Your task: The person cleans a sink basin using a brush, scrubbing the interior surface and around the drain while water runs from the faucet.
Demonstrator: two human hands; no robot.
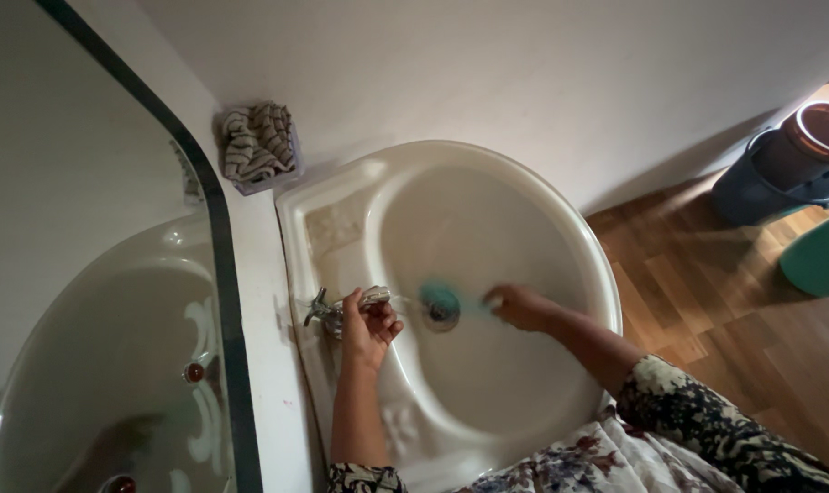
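A: Item one, the washbasin [524,210]. Cream, rounded, fixed against the white wall; its drain [443,313] is sitting at the middle of the bowl.

B: And the hands?

A: The left hand [369,327] is resting at the chrome tap [337,309] on the basin's left rim, fingers curling round the spout end, the thumb up. The right hand [521,306] is reaching into the bowl just right of the drain, fingers closing on a teal scrubbing brush [451,298]. The brush is blurring, so its exact shape cannot be told; its head is lying over the drain's upper edge.

B: Anything crowding the work?

A: The left forearm is crossing the front-left rim, hiding part of the moulded soap recess there. The right forearm, in a dark patterned sleeve [707,420], is covering the right rim.

B: Surroundings, please.

A: A striped cloth [257,141] is sitting bunched in a small holder on the wall, just behind the basin's back-left corner. A black-framed mirror [86,228] is standing to the left, reflecting the basin. On the wooden floor [725,310], well apart to the right, a dark grey bucket [780,173] with a brown lid is standing beside a teal container [821,256], only partly in view.
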